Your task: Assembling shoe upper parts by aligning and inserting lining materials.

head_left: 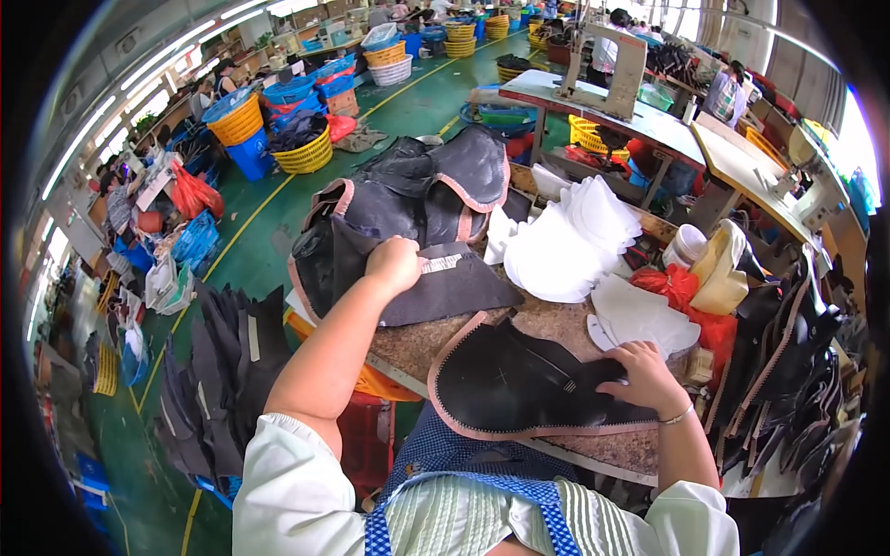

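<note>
The black panel [505,385] with pink edging lies nearest the person on the mottled brown worktable [630,451]. The right hand [644,378] rests at the black panel's right end, thumb and fingers spread apart, the thumb over its dark surface; whether it presses or merely lies there cannot be told. The left hand [396,264], beyond the black panel and to its left, is curled round the edge of a dark grey piece [473,292] that carries a white strip [440,264]. Farther from the black panel, behind that grey piece, is a heap of black pink-edged pieces [389,199]. White rounded sheets [565,241] fan out beyond the black panel, and other white pieces [644,315] lie just past its right end, near the right hand. A red plastic bag [672,285] and a cream bundle [721,269] sit past these, beyond the black panel's right end. More dark pieces [779,352] are bunched to its right, while a grey stack [218,371] stands well to its left
</note>
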A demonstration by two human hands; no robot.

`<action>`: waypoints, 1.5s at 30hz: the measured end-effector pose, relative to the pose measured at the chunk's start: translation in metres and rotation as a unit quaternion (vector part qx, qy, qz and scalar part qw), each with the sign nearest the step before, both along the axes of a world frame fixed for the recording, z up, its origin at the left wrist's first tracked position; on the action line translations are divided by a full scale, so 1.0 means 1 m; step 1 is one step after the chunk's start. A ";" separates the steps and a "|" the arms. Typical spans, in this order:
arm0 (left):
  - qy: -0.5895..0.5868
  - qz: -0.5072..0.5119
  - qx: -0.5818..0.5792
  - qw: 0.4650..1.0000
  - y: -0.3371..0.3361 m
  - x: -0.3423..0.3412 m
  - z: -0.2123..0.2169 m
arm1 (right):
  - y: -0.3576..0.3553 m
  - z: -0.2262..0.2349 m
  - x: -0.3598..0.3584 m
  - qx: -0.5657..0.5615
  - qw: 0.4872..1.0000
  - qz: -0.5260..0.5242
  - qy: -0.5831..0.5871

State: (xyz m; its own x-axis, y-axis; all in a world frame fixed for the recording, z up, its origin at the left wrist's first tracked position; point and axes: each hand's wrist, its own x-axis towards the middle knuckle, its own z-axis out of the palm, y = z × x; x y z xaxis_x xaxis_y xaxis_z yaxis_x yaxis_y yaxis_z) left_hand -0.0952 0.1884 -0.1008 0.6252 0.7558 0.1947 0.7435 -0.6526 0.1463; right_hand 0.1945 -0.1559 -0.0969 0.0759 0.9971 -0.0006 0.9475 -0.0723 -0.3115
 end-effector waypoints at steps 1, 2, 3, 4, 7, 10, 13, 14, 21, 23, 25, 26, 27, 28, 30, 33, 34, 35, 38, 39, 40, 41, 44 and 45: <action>-0.026 -0.003 -0.070 0.997 -0.003 0.000 0.014 | -0.010 -0.005 0.014 -0.023 0.999 -0.024 -0.002; -0.051 -0.010 -0.142 0.988 -0.007 0.003 0.031 | -0.018 -0.011 0.023 0.008 1.000 -0.007 0.005; -0.114 -0.014 -0.186 0.976 -0.015 0.005 0.047 | -0.023 -0.014 0.027 0.007 1.000 -0.014 0.001; -0.144 -0.005 -0.185 0.972 -0.025 0.005 0.061 | -0.026 -0.015 0.028 -0.022 0.992 -0.066 0.103; -0.228 0.039 -0.055 0.971 -0.053 0.006 0.101 | -0.030 -0.007 0.019 0.016 0.963 -0.126 0.236; -0.327 -0.013 0.229 0.917 -0.050 0.004 0.113 | -0.027 0.037 -0.019 0.150 0.950 0.000 0.274; -0.322 -0.127 -0.040 0.937 -0.100 0.031 0.133 | -0.012 0.080 -0.070 0.190 0.938 0.141 0.252; -0.286 -0.180 -0.137 0.931 -0.123 0.038 0.136 | -0.007 0.092 -0.085 0.189 0.940 0.173 0.228; -0.100 -0.473 -0.394 0.781 -0.182 0.026 0.107 | -0.014 0.103 -0.111 0.248 0.910 0.097 0.319; -0.051 -0.330 -0.590 0.735 -0.184 0.009 0.115 | -0.023 0.091 -0.110 0.263 0.905 0.075 0.325; -0.068 -0.414 -0.516 0.747 -0.188 -0.001 0.112 | -0.039 0.082 -0.120 0.208 0.869 -0.036 0.448; -0.038 -0.436 -0.469 0.767 -0.192 -0.004 0.119 | -0.044 0.078 -0.120 0.146 0.848 -0.076 0.503; -0.053 -0.440 -0.461 0.769 -0.194 -0.006 0.113 | -0.047 0.076 -0.120 0.143 0.846 -0.081 0.506; -0.051 -0.438 -0.466 0.767 -0.199 -0.010 0.108 | -0.049 0.073 -0.121 0.111 0.825 -0.113 0.542; -0.100 -0.342 -0.505 0.786 -0.208 -0.016 0.101 | -0.055 0.068 -0.117 0.054 0.804 -0.145 0.574; -0.103 -0.280 -0.563 0.771 -0.212 -0.016 0.098 | -0.055 0.065 -0.121 0.149 0.808 -0.101 0.560; -0.106 -0.275 -0.566 0.770 -0.213 -0.016 0.095 | -0.055 0.073 -0.121 0.126 0.804 -0.117 0.569; -0.106 -0.274 -0.567 0.770 -0.213 -0.017 0.094 | -0.055 0.073 -0.122 0.126 0.803 -0.117 0.570; -0.120 -0.281 -0.624 0.719 -0.214 -0.018 0.092 | -0.057 0.071 -0.118 0.141 0.782 -0.103 0.598; -0.142 -0.278 -0.656 0.687 -0.216 -0.018 0.089 | -0.059 0.069 -0.113 0.078 0.761 -0.126 0.631; -0.164 -0.272 -0.686 0.654 -0.216 -0.017 0.088 | -0.059 0.067 -0.109 0.015 0.736 -0.148 0.661; -0.151 -0.266 -0.680 0.667 -0.216 -0.018 0.093 | -0.059 0.068 -0.110 0.024 0.734 -0.126 0.667; -0.203 -0.311 -0.600 0.708 -0.212 -0.016 0.082 | -0.056 0.069 -0.110 0.033 0.757 -0.136 0.639; -0.202 -0.310 -0.601 0.709 -0.211 -0.017 0.083 | -0.055 0.068 -0.111 0.033 0.756 -0.136 0.640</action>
State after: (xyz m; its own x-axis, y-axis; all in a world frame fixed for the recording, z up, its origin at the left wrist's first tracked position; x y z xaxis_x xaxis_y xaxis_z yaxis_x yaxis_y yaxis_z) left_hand -0.1121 -0.0224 -0.0179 0.9862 0.1326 -0.0987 0.1073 -0.0594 0.9925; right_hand 0.0833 -0.2112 -0.0289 0.2574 0.9458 -0.1979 -0.1793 -0.1545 -0.9716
